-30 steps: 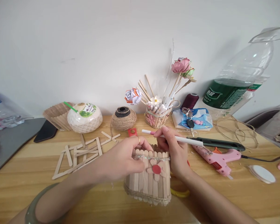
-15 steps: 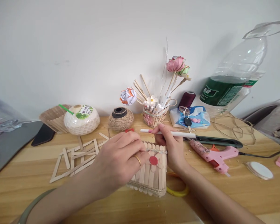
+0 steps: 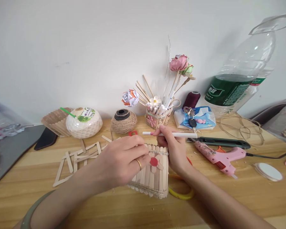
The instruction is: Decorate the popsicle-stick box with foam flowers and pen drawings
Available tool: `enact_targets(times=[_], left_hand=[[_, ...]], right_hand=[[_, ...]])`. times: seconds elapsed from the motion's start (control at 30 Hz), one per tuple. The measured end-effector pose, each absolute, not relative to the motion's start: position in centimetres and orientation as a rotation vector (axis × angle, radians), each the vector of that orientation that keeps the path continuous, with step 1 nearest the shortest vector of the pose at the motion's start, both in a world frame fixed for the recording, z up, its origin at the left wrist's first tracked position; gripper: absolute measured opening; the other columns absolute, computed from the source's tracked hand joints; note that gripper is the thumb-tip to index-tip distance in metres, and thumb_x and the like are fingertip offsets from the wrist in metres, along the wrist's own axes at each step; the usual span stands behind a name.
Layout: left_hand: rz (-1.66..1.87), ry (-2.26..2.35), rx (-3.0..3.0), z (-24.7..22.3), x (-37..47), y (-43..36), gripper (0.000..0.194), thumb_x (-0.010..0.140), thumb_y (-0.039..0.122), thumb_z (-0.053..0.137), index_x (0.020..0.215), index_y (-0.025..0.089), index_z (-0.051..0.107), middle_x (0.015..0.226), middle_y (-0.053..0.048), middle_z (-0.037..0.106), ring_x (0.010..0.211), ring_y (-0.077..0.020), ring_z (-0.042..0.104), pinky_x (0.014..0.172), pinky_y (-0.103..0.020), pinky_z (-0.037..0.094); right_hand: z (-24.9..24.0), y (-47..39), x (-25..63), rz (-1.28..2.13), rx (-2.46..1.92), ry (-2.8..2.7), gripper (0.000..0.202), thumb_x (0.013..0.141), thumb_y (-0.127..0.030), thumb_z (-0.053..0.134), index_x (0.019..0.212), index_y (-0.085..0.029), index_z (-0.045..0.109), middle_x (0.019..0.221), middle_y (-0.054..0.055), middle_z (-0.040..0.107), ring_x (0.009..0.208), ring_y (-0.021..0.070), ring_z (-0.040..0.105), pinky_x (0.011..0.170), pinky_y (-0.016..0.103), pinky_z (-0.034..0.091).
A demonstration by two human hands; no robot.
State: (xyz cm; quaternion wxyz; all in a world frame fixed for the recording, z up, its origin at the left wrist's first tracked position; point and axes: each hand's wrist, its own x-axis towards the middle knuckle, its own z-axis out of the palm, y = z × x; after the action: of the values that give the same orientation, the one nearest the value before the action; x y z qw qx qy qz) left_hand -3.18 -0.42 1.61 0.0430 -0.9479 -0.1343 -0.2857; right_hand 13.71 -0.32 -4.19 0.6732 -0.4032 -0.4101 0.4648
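Observation:
A small box of upright craft sticks (image 3: 157, 181) stands tilted in front of me, with cord round its lower edge and a glittery band near the top. On its face sits a red dot (image 3: 153, 162) with short crossed sticks around it. My left hand (image 3: 127, 159) is closed over the box's upper left part, its fingertips partly hidden. A slim white pen (image 3: 184, 135) lies level between the thumb and fingers of my right hand (image 3: 173, 146), whose heel is beside the box's right edge. Behind the right wrist, scissors with a yellow handle (image 3: 181, 195) are partly covered.
Loose craft sticks (image 3: 69, 162) lie at left, near a coconut (image 3: 84, 124) with a green straw. A twine spool (image 3: 123, 121) and a flower-filled holder (image 3: 158, 119) stand behind. At right are a pink glue gun (image 3: 225, 159), a utility knife (image 3: 225, 142) and a large bottle (image 3: 231, 89).
The view has shifted slightly. Both hands, the box and the pen appear a little further left, with the grips unchanged. More of the scissors shows beside the right wrist.

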Motion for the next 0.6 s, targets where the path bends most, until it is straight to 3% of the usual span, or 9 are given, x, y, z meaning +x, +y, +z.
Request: enact_targets(times=[0.23, 0.6], left_hand=[[-0.767, -0.261, -2.791, 1.7, -3.14, 0.27, 0.021, 0.092, 0.009, 0.051, 0.079, 0.008, 0.067, 0.073, -0.007, 0.068, 0.073, -0.0197, 0.056, 0.063, -0.03, 0.05], [-0.779, -0.306, -2.668, 1.19, -2.6, 0.13, 0.018, 0.082, 0.005, 0.051, 0.069, 0.013, 0.06, 0.063, -0.004, 0.06, 0.066, -0.0185, 0.052, 0.054, -0.028, 0.045]], right_hand=[[-4.42, -0.26, 13.73, 1.04, -0.889, -0.933, 0.034, 0.082, -0.044, 0.062, 0.06, -0.018, 0.06, 0.045, -0.009, 0.026, 0.043, 0.0076, 0.019, 0.045, 0.026, 0.018], [-3.99, -0.41, 13.22, 1.007, -0.883, -0.954, 0.034, 0.081, -0.045, 0.062, 0.06, -0.019, 0.059, 0.045, -0.009, 0.026, 0.043, 0.0076, 0.02, 0.042, 0.025, 0.017]])
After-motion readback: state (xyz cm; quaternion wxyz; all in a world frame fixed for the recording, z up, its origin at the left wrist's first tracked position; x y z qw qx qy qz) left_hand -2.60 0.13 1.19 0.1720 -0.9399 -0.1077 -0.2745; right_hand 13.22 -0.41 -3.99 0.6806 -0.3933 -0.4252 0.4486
